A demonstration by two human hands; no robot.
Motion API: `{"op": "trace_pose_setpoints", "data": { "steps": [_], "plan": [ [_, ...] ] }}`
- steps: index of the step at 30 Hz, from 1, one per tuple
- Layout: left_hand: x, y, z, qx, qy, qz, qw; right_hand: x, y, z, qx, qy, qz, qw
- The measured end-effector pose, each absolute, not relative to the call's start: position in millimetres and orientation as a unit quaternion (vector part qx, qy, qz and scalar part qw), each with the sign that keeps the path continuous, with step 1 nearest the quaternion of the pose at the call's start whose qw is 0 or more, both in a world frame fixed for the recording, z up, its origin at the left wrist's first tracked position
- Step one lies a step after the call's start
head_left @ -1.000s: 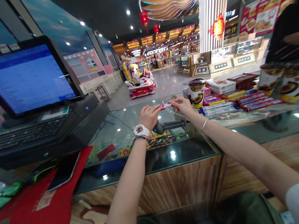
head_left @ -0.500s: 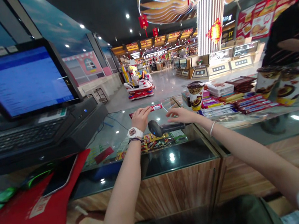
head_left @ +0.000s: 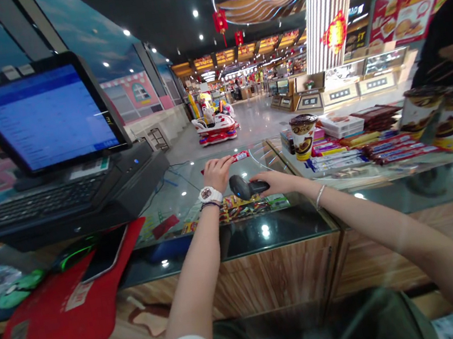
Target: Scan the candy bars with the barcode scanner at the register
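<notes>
Red-wrapped bar [head_left: 240,156] sat gripped in the left hand [head_left: 217,172], above or on the glass-topped bench [head_left: 242,241]; contact unclear. Judged light, stiff, snappable, its wrapper probably slick: a gentle mid-length pinch suited it. Just nearer, the right hand [head_left: 275,181] clasped the black scanner [head_left: 242,188] by its handle, likely heavier, sturdier. Hands were apart.

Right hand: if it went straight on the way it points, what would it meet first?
The black scanner, whose handle the right hand holds; past its head, probably the white watch on the left wrist, though depth is unclear.
</notes>
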State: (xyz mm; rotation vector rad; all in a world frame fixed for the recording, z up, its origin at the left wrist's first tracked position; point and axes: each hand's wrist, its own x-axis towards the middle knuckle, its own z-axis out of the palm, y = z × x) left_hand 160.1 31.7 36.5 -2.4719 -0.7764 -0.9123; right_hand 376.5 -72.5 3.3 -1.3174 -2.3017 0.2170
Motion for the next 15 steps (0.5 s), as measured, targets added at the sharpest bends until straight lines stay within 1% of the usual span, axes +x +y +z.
{"op": "trace_pose_setpoints", "data": {
  "steps": [11,15],
  "plan": [
    [157,36,36,-0.866,-0.289,-0.352,0.206,366,-81,1,-0.531,-0.809,0.044,0.249],
    [154,37,38,-0.854,-0.313,-0.362,0.205,364,-87,10,-0.561,-0.770,0.007,0.302]
  ]
}}
